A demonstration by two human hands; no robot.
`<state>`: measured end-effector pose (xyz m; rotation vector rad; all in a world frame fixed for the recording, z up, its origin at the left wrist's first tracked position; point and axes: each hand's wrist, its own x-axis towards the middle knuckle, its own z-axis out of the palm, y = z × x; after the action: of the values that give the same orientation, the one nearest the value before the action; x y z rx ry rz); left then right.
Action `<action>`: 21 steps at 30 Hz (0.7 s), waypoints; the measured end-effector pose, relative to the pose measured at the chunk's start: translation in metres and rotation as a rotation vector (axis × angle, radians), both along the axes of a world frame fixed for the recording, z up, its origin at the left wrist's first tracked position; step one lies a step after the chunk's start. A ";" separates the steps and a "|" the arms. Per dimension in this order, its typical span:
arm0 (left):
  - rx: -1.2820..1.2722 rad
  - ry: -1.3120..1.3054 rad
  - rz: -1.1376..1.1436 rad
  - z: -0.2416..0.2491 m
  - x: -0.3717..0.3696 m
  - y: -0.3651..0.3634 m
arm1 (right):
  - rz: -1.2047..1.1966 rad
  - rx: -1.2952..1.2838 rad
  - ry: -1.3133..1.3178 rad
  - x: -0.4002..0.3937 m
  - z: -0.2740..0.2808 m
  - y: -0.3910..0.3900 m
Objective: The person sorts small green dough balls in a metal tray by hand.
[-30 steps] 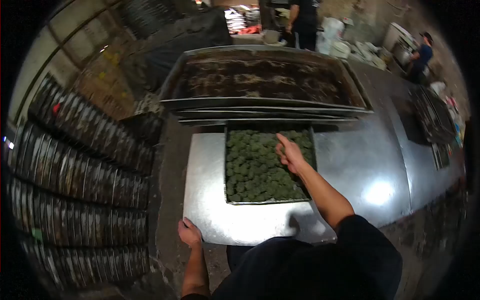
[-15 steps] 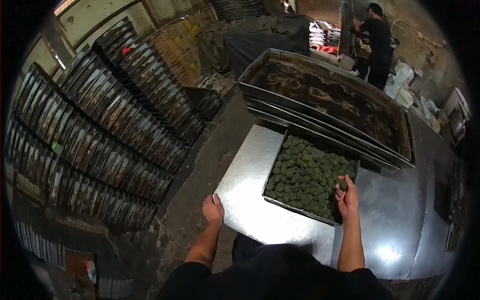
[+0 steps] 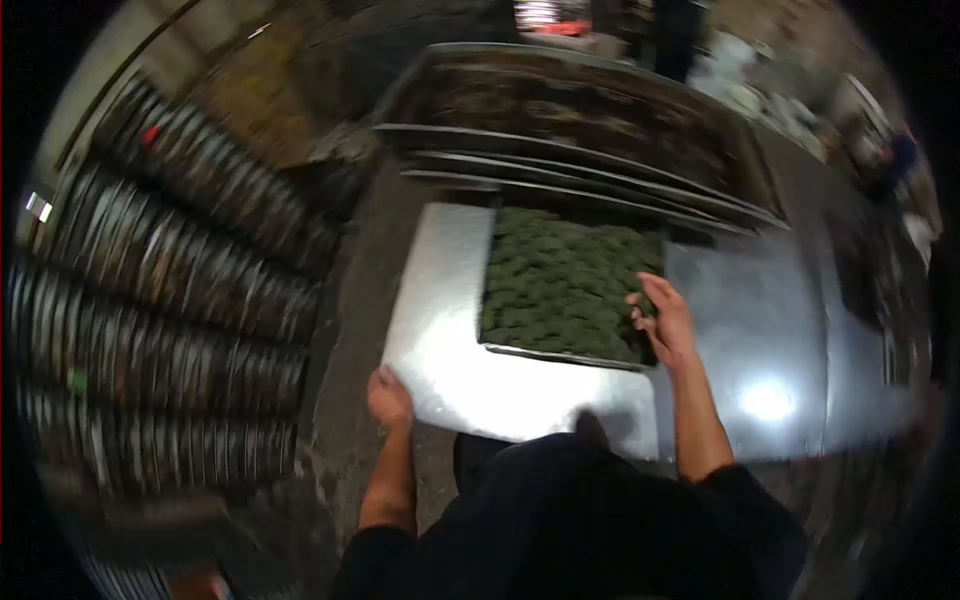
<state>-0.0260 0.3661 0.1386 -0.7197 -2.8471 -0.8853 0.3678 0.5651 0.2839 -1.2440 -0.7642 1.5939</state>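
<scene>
A rectangular metal tray (image 3: pixel 570 355) full of dark green, rough-looking balls (image 3: pixel 565 285) rests on a shiny metal tabletop (image 3: pixel 440 330). My right hand (image 3: pixel 665 320) is over the tray's right side. Its fingers are curled around what looks like one green ball, though motion blur softens the view. At the tabletop's front left corner, my left hand (image 3: pixel 388 398) grips the edge, its fingers partly hidden.
Large, shallow, dark-stained trays (image 3: pixel 590 120) are stacked behind the ball tray. Tall stacks of metal trays (image 3: pixel 170 330) line the left side. A person in dark clothing (image 3: pixel 675 40) is partly visible at the back. White bags or cloths (image 3: pixel 760 85) lie at the back right.
The view has tilted and turned, so the tray and tabletop sit higher and further left. My left hand stays at the corner; my right hand stays by the tray's right side.
</scene>
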 end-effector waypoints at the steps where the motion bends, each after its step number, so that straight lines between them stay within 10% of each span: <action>1: 0.031 -0.139 -0.059 0.022 0.008 0.001 | 0.001 -0.054 0.080 0.018 -0.017 0.003; 3: 0.094 -0.034 -0.111 -0.033 -0.021 -0.009 | -0.151 -0.270 0.146 0.027 -0.033 0.004; 21: -0.059 -0.089 -0.039 -0.001 0.000 0.006 | 0.029 -0.199 0.297 0.035 -0.044 -0.009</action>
<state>-0.0262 0.3716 0.1373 -0.7638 -2.9586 -0.8639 0.4028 0.5566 0.2401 -1.1018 -0.4459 1.8619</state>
